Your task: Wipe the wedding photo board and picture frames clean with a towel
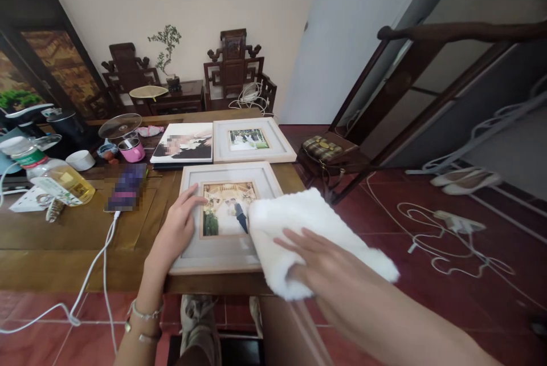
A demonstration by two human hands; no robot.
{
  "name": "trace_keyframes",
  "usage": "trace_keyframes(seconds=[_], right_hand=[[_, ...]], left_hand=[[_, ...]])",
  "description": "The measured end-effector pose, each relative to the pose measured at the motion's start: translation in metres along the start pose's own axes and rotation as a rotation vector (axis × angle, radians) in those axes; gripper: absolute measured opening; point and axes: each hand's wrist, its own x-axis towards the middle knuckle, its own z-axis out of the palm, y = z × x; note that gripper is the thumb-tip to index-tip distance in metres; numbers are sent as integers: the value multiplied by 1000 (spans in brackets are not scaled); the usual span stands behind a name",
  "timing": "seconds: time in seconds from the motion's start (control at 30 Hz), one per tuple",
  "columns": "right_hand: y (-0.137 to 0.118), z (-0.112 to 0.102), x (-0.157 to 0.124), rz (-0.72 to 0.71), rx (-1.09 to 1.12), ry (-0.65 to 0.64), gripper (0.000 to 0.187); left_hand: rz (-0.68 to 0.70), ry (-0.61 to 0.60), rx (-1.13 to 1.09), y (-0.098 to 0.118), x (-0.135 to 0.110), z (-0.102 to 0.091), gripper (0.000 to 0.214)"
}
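A picture frame (182,266) with a pale border and a wedding photo lies flat at the table's front edge. My left hand (177,220) rests on its left side, fingers stretched over the border to the photo's edge. Over the frame's right side is a fluffy white cloth (294,212), which hides that part of it and hangs past the table edge. My right hand (316,260) holds the cloth, fingers laid across the top and thumb tucked into a fold. Behind it lies a second picture frame (273,138), beside a white-edged photo album or panel (192,132).
On the wooden table (158,246) are a tilted bottle of yellow liquid (64,181), a phone (126,186) on a white cable and a pink cup (132,151). A wooden chair (393,81) with a plaid bag (327,149) stands right. Cables (448,240) trail over the floor.
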Motion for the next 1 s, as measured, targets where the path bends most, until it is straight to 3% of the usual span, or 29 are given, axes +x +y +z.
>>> trace_keyframes(seconds=[0.13,0.4,0.53,0.67,0.9,1.0], right_hand=[[-8,-2,0,30,18,-3,42],[67,21,94,155,-134,67,52],[79,25,117,169,-196,79,47],[55,27,95,125,-202,41,38],[-15,16,10,-24,-74,-20,32],[-29,15,2,-50,9,-8,35]], left_hand=[[17,-22,-21,-5,-1,2,51],[30,-55,-44,-6,-2,0,53],[11,-51,-36,-5,-2,1,54],[-8,-24,-12,-6,-1,4,51],[-74,-72,62,-8,-2,8,58],[-49,-85,89,-10,-2,9,55]])
